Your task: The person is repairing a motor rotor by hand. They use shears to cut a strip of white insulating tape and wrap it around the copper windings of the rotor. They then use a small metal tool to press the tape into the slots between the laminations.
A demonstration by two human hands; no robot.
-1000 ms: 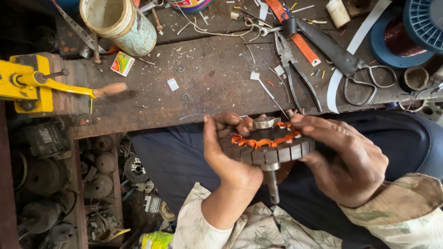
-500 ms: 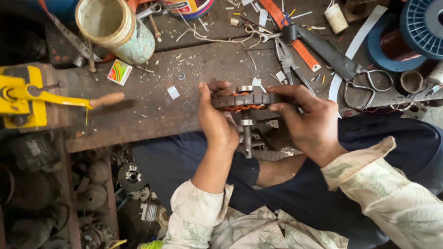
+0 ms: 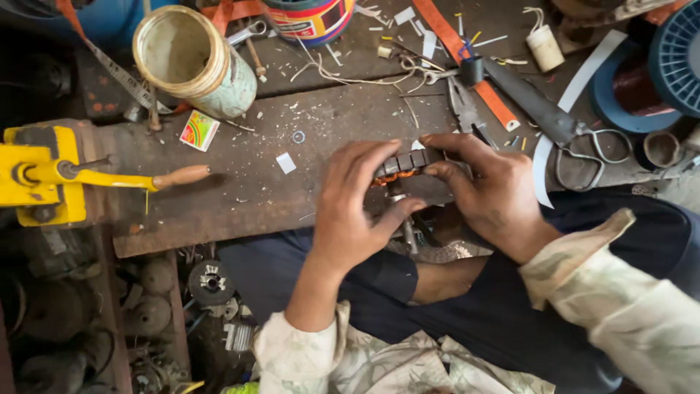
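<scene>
- Your left hand [image 3: 348,211] and right hand [image 3: 490,195] pinch the motor rotor [image 3: 405,166] between fingertips at the bench edge [image 3: 240,219].
- A loosened pinch lets it tip onto your lap at 6 o'clock.
- Scissors [image 3: 583,142] at 3 o'clock may snag your sleeve.

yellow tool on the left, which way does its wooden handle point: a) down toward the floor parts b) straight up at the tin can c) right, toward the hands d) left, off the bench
c: the yellow tool sits at the bench's left edge and its wooden handle runs rightward toward the left hand, which holds the motor core together with the right hand.
</scene>
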